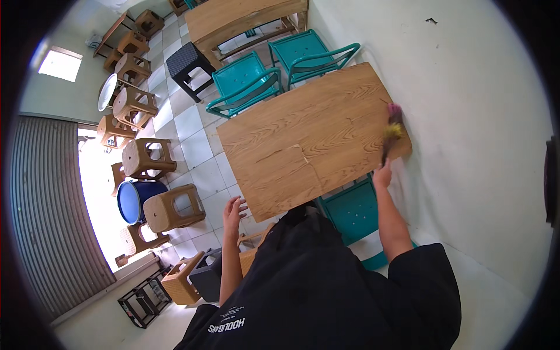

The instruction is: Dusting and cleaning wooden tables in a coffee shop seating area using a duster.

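Observation:
My right hand (383, 176) grips the handle end of a feather duster (392, 130), slightly blurred, with dark, yellow and pink tufts. The duster lies over the right end of a wooden table (280, 148), close to the wall; I cannot tell how firmly it touches the top. A crack and a small chipped patch show in the table's wood-grain surface. My left hand (233, 213) hangs in the air just off the table's near left corner, fingers apart and holding nothing.
Teal metal chairs stand at the table's far side, and another teal chair (352, 210) is tucked at the near side. A pale wall (463, 131) borders the right. Brown plastic stools (148, 157), a blue drum (131, 202) and a black stool (188, 65) stand on the tiled floor.

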A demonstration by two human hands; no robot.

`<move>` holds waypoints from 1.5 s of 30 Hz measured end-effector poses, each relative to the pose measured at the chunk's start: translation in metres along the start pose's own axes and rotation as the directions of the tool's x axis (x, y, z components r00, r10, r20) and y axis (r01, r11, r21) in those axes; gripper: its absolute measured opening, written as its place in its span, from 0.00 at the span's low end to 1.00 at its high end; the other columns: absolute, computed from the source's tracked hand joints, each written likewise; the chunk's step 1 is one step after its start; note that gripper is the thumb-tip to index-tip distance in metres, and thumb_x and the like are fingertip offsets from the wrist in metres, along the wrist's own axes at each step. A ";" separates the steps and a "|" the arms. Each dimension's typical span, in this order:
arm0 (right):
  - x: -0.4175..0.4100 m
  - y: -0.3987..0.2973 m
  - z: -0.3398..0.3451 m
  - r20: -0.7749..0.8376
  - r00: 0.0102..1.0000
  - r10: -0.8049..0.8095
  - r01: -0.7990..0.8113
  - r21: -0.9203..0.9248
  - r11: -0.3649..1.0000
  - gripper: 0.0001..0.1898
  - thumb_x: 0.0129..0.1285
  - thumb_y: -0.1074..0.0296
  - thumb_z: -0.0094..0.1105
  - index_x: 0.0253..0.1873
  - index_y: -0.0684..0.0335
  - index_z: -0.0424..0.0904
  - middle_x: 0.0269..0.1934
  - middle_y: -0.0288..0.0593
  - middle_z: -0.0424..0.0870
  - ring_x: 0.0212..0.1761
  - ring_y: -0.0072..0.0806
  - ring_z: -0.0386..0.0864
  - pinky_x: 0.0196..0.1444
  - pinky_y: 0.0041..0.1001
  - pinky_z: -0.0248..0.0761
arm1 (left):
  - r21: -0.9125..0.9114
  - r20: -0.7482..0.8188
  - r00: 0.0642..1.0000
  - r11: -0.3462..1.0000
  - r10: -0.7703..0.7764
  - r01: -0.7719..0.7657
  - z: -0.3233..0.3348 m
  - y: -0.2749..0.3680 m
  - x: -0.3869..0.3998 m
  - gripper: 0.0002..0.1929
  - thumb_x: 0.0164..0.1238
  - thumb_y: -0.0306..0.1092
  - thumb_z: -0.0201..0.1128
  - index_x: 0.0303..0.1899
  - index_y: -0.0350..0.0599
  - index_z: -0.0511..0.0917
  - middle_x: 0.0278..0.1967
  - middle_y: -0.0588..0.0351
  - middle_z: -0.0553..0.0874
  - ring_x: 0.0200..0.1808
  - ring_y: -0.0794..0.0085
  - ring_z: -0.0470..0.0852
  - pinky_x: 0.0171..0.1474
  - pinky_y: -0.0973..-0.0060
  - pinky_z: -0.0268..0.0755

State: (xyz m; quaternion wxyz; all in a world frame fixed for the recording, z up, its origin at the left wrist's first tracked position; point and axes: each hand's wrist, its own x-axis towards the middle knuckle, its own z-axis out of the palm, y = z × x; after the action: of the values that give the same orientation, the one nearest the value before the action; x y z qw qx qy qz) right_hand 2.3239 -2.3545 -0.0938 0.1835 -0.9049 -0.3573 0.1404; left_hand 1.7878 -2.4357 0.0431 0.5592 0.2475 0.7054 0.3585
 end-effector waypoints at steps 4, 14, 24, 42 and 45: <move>-0.101 -0.060 0.014 0.230 0.876 -0.425 0.421 0.066 0.905 0.19 0.68 0.56 0.54 0.62 0.49 0.77 0.41 0.55 0.85 0.40 0.54 0.82 0.41 0.47 0.74 | -0.042 0.018 1.000 0.999 0.006 -0.006 0.001 0.007 0.016 0.20 0.75 0.46 0.55 0.60 0.45 0.75 0.49 0.55 0.85 0.47 0.70 0.83 0.47 0.71 0.75; -0.198 -0.133 0.055 0.595 0.403 -0.695 0.743 0.230 0.628 0.11 0.67 0.62 0.48 0.46 0.56 0.80 0.35 0.55 0.84 0.39 0.54 0.82 0.38 0.50 0.73 | -0.060 0.068 0.997 0.998 0.033 -0.029 -0.009 0.013 0.053 0.21 0.75 0.46 0.56 0.61 0.44 0.74 0.49 0.55 0.84 0.46 0.71 0.83 0.46 0.73 0.75; 0.042 -0.054 0.006 -0.211 0.962 -0.175 0.186 0.033 0.982 0.19 0.71 0.58 0.50 0.58 0.65 0.76 0.48 0.61 0.82 0.50 0.58 0.79 0.51 0.48 0.73 | -0.037 0.037 0.999 0.999 0.019 -0.018 -0.035 0.022 0.060 0.21 0.75 0.46 0.55 0.60 0.44 0.74 0.51 0.54 0.84 0.47 0.69 0.83 0.47 0.71 0.75; -0.155 -0.177 0.080 0.680 0.541 -0.496 0.533 0.179 0.827 0.17 0.66 0.56 0.55 0.58 0.46 0.80 0.38 0.57 0.84 0.42 0.54 0.83 0.43 0.50 0.74 | -0.081 -0.027 1.000 0.997 -0.005 0.002 -0.037 0.029 0.066 0.20 0.75 0.46 0.56 0.60 0.45 0.75 0.50 0.55 0.85 0.47 0.69 0.84 0.46 0.72 0.75; -0.076 -0.178 0.048 0.513 0.796 -0.323 0.334 0.073 0.940 0.16 0.69 0.51 0.52 0.54 0.51 0.76 0.45 0.53 0.84 0.45 0.56 0.82 0.44 0.50 0.74 | -0.075 -0.057 0.998 0.997 -0.015 0.011 -0.048 0.021 0.057 0.20 0.75 0.46 0.56 0.60 0.45 0.75 0.51 0.54 0.85 0.47 0.69 0.83 0.46 0.72 0.75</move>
State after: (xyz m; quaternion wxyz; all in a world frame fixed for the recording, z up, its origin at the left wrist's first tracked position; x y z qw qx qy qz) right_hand 2.1456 -2.2758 -0.0505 0.0925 -0.7597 -0.5462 0.3405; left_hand 1.7261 -2.3911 0.0301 0.5500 0.2113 0.7088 0.3880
